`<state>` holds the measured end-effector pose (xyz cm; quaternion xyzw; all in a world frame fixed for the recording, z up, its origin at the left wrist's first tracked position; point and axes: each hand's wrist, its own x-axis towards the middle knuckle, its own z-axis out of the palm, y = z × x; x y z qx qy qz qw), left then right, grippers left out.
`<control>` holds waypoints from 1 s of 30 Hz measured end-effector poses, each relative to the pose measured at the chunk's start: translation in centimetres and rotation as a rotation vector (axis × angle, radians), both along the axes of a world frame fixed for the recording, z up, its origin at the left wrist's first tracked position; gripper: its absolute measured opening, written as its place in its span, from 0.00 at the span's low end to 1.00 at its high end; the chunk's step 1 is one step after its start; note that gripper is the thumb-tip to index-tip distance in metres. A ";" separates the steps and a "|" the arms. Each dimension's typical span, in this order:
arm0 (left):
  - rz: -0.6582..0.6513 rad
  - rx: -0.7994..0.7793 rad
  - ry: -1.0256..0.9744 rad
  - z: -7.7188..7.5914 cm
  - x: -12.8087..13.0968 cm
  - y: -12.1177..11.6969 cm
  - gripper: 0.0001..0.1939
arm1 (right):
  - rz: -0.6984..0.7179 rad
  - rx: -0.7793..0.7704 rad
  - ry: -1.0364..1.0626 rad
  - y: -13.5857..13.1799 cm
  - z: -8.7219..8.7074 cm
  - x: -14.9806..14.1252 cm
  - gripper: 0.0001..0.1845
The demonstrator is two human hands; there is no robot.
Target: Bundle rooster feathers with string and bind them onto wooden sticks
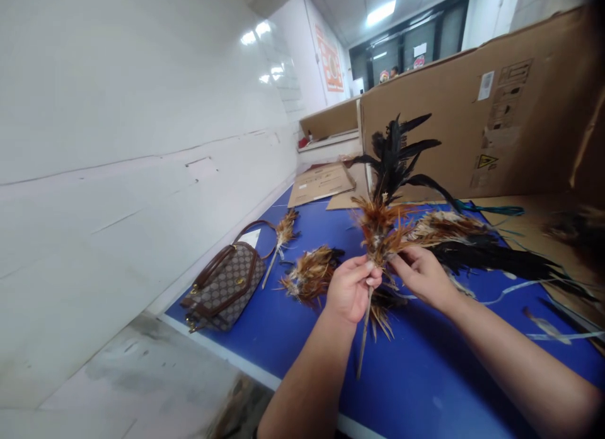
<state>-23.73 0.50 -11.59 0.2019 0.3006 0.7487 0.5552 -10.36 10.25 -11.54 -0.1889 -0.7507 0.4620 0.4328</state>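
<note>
My left hand [352, 288] is closed around the thin stick of a feather duster [380, 228], just under its feathers. Long black plumes fan out at the top, a ruff of short orange-brown feathers sits below them, and the bare stick [363, 338] points down toward me. At the right side of the ruff's base, my right hand [420, 275] has its fingers pinched together; the feathers partly hide the fingertips, and what they hold cannot be made out. A bunch of brown feathers [312, 272] lies on the blue table left of my hands.
Piles of brown feathers [449, 228] and black feathers [491, 259] lie to the right, near pale strips [515, 291]. At left are a brown patterned handbag [227, 288] and a smaller feathered stick [283, 231]. Flat cardboard [321, 184] and a big carton [439, 111] stand behind.
</note>
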 end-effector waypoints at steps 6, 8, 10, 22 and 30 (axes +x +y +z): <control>0.005 0.007 -0.002 0.0 -0.2 0.2 0.14 | -0.038 -0.032 0.096 -0.6 -0.2 0.4 0.16; 0.006 0.010 -0.010 -0.1 -0.2 0.2 0.14 | -0.038 -0.051 0.135 -1.1 -0.3 0.2 0.18; 0.012 0.014 -0.011 -0.2 -0.2 0.2 0.14 | -0.040 -0.057 0.145 -1.5 -0.6 -0.1 0.18; 0.151 0.040 0.075 -0.1 0.7 0.2 0.13 | -0.175 0.083 0.153 -1.9 -1.6 -1.0 0.12; 0.387 0.138 0.266 -0.9 2.0 0.3 0.11 | -0.256 0.278 0.095 -2.6 -1.2 -1.1 0.11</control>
